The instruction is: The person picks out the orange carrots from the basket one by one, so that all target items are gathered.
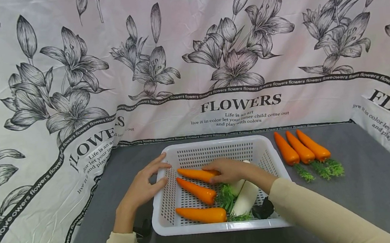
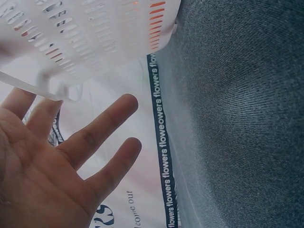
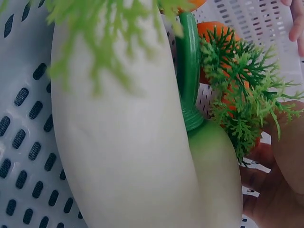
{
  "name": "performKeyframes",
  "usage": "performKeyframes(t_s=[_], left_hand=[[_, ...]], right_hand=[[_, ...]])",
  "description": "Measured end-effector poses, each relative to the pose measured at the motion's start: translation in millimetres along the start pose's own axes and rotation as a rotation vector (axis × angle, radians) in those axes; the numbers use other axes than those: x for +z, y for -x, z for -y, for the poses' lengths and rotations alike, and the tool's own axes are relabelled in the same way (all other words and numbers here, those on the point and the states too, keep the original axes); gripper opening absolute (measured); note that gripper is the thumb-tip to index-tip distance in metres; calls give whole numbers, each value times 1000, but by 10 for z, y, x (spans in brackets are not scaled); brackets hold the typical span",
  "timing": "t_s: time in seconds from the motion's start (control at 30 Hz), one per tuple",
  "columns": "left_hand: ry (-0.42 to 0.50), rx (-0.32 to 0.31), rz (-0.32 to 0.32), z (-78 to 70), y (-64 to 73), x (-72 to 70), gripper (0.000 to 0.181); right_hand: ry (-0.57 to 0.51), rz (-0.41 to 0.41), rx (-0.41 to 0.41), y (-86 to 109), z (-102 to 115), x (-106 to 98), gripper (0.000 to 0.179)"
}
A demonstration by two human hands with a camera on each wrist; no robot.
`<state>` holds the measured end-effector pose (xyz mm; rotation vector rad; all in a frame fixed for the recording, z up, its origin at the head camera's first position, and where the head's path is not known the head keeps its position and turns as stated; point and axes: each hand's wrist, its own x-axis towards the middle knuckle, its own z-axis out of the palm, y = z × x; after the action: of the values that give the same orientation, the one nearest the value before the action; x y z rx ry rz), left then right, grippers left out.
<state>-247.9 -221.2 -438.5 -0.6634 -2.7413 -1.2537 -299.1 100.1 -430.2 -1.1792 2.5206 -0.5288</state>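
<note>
My R grip (image 1: 227, 170) pinched the thick end of the rearmost carrot (image 1: 193, 173) in the white basket (image 1: 193, 228); I reckoned a firm hold there was best, w/ the wrist kept clear of the white radish (image 1: 245, 199) just beside it. My L grip (image 1: 148, 185), fingers loose, rested at the basket's L rim, prob. useful for steadying. 2 nearer carrots (image 1: 196, 190) lay inside; 3 outer carrots (image 1: 300, 148) sat on the worktop (image 1: 370, 197), R of it.

Both sleeved arms (image 1: 321, 211) reach forward.
Left grip (image 1: 146, 185) spread, fingers (image 2: 101, 127) extended; right grip (image 1: 227, 170) back upward, fingers curled.
</note>
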Motion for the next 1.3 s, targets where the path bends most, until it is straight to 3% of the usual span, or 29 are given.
performKeyframes(t_s=[0.13, 0.4, 0.67, 1.0, 1.3], left_hand=[[3, 8, 0, 3, -2, -3, 39], [6, 2, 5, -1, -8, -2, 40], [-1, 5, 0, -5, -10, -4, 40], [6, -4, 13, 7, -3, 1, 40], [-4, 1, 4, 10, 3, 5, 40]], right_hand=[[-6, 1, 7, 12, 19, -2, 49], [-125, -17, 27, 49, 20, -48, 49], [-146, -50, 36, 62, 29, -137, 48], [-224, -102, 75, 256, 47, -356, 51], [-255, -199, 71, 444, -20, -541, 49]])
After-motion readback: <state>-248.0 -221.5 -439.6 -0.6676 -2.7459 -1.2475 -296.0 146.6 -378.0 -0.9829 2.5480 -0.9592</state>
